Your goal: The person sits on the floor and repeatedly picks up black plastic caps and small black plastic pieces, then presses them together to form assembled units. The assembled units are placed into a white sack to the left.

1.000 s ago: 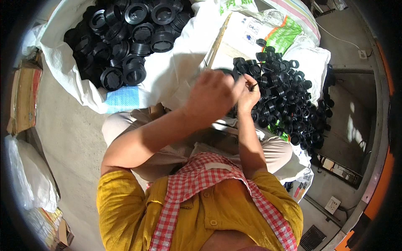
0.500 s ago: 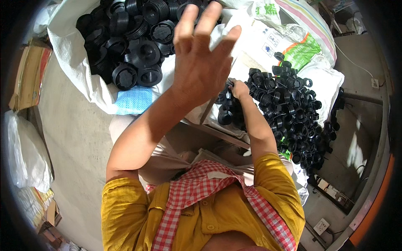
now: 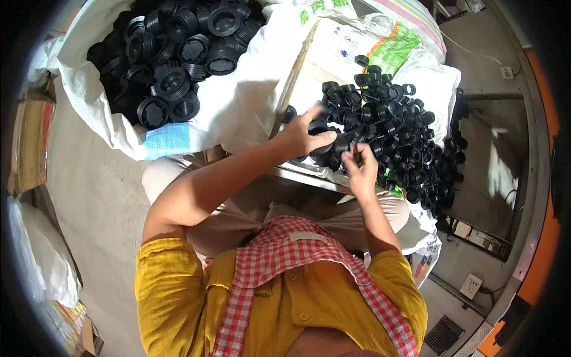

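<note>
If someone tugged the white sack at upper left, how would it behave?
The white sack looks floppy, judging by its creased sides. It would probably drag heavily, being heaped with black pieces. Those look round, so might roll if spilled.

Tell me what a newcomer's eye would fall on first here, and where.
Likely the heap of small black parts right of centre, on white sacking, with the left hand and right hand near its left side. Next, the open white sack of larger black threaded caps at upper left. The red-and-white checked apron over a mustard shirt stands out at lower middle.
</note>
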`<act>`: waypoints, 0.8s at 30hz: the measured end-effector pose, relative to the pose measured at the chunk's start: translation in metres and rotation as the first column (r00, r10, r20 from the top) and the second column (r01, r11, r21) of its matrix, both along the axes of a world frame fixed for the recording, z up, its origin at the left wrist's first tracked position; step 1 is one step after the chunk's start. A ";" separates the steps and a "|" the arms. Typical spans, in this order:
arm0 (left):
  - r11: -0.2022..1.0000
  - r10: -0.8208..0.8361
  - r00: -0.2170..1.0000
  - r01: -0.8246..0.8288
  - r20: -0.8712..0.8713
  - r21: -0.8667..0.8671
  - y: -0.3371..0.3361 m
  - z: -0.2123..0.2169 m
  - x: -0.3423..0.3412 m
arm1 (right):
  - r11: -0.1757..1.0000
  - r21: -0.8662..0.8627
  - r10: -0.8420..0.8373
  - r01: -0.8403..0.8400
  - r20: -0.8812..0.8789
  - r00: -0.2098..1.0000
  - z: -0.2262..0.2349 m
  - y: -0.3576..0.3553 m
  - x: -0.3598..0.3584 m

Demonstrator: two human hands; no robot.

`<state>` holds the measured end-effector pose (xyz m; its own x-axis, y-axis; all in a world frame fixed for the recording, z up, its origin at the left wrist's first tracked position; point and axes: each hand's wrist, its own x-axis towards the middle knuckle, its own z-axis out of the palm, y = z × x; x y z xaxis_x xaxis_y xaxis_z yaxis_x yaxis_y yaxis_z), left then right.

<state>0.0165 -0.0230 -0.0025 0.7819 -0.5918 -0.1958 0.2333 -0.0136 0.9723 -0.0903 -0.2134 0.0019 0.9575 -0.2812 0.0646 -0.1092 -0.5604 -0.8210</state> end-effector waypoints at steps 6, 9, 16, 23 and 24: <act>0.924 -0.368 0.852 0.379 -0.373 -0.047 0.015 0.014 -0.028 | 0.981 -0.107 0.160 -0.159 0.004 0.987 0.027 0.011 -0.040; 0.860 -0.510 0.784 0.471 -0.354 -0.196 0.016 -0.009 -0.037 | 0.901 -0.058 0.431 -0.429 0.039 0.901 0.027 0.013 -0.042; 0.779 -0.585 0.718 0.627 -0.376 -0.014 0.024 0.005 -0.036 | 0.838 -0.178 0.504 -0.516 -0.109 0.857 0.031 0.017 -0.038; 0.884 -0.368 0.098 0.344 0.925 0.315 0.019 -0.001 -0.029 | 0.814 0.562 0.484 -0.145 -0.519 0.705 0.034 0.014 -0.037; 0.901 -0.303 0.139 0.363 0.943 0.237 0.018 0.012 -0.030 | 0.682 0.731 0.543 -0.016 -0.492 0.681 0.047 0.011 -0.035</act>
<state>-0.0139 -0.0052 0.0091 0.0738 -0.8312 0.5511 -0.8683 0.2182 0.4454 -0.1250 -0.2020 0.0493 0.7036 0.2967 -0.6458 -0.6665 -0.0397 -0.7444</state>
